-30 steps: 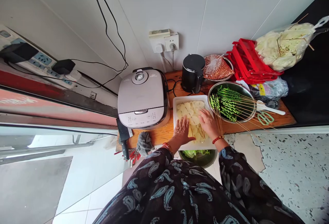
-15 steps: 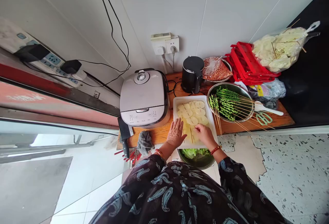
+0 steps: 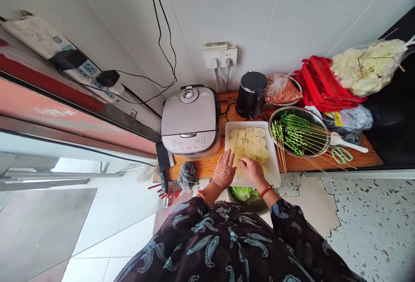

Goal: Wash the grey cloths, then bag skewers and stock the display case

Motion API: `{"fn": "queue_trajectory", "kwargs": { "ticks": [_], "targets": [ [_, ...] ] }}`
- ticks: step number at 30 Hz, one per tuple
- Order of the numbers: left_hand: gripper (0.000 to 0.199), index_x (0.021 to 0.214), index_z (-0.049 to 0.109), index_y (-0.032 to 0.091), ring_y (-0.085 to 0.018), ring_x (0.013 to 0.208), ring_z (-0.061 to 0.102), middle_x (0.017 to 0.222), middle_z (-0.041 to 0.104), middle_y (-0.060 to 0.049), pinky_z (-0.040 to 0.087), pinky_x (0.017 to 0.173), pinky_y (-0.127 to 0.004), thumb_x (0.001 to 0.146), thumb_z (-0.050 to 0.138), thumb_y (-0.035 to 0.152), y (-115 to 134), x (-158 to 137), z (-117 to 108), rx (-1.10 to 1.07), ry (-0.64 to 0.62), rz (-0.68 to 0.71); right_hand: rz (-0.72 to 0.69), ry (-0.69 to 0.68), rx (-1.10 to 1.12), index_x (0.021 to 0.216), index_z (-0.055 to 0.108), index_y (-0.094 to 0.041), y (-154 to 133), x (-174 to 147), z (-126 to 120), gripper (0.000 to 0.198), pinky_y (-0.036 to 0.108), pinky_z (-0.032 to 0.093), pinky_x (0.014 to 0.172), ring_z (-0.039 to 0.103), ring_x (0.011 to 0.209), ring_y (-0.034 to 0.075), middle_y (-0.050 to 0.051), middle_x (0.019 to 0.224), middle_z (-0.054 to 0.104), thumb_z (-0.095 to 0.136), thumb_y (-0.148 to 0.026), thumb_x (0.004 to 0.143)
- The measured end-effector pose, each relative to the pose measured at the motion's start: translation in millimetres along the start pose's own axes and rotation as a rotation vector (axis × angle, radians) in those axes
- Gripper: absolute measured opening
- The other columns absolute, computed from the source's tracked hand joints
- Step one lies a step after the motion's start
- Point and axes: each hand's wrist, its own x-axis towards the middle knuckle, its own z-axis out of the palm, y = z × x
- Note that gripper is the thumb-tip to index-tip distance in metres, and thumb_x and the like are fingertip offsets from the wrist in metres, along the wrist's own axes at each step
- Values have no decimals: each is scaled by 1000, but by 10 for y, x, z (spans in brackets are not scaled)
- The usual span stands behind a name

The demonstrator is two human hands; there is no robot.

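Note:
Pale, thin round slices that look like potato lie in a white plastic tray, with thin wooden skewers among them. My left hand is flat with its fingers stretched out, over the tray's left edge and near corner. Close beside it, my right hand has its fingers drawn together in a pinch low over the slices, by a skewer. What sits between those fingertips is hidden. Under the tray's near side is a metal bowl with green leaves.
A rice cooker stands left of the tray, a cleaver and grey cloth before it. Behind is a black kettle. To the right are a bowl of skewered green vegetables, scissors and a peanut bag.
My right hand has moved left across the tray, closer to my left hand. The left hand stays flat at the tray's left side. The whole view has shifted slightly.

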Motion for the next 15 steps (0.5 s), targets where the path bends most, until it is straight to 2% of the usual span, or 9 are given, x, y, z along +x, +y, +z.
{"fn": "queue_trajectory", "kwargs": {
  "ticks": [1,3,5,6,8,10,15],
  "targets": [
    [63,149,29,8,-27,150,14,160,21,-20,20,121,-48,92,46,29,9,-1,-12,19,-25,8,-44,32,-52,109,69,-20,20,11,-69,29,35,50,87,66,97,24,11,102,72,46,-30,94],
    [73,151,25,9,-30,150,9,161,17,-19,14,122,-52,90,52,40,30,11,-27,62,-70,10,-146,104,-198,134,54,-19,76,51,-194,42,42,41,103,53,123,27,15,131,60,46,-30,94],
    [84,152,22,9,-32,150,4,162,13,-20,9,121,-55,87,56,49,55,46,-26,92,-99,8,-191,160,-349,147,39,-19,155,108,-274,58,49,33,110,36,137,32,17,150,40,51,-36,93],
    [89,152,21,9,-33,150,2,162,11,-21,8,121,-56,84,57,54,70,71,-19,97,-109,16,-170,176,-399,150,33,-20,205,138,-291,64,53,29,111,29,141,35,17,155,30,53,-40,92],
    [98,152,21,7,-34,150,0,162,9,-23,7,121,-56,80,59,61,105,134,9,93,-123,50,-104,185,-448,153,27,-22,313,194,-281,73,60,26,110,21,143,40,15,161,16,55,-48,91],
    [105,151,21,3,-36,149,-2,161,7,-25,6,121,-54,76,61,65,144,212,57,82,-141,76,-58,166,-454,154,24,-25,413,241,-229,76,63,25,109,18,144,43,14,162,8,54,-54,90],
    [122,150,18,-5,-39,148,-3,158,7,-32,4,122,-52,68,64,72,208,409,228,101,-241,15,-31,120,-422,154,22,-28,515,313,-85,79,61,27,109,17,144,44,12,163,5,52,-59,89]
  ]
}}
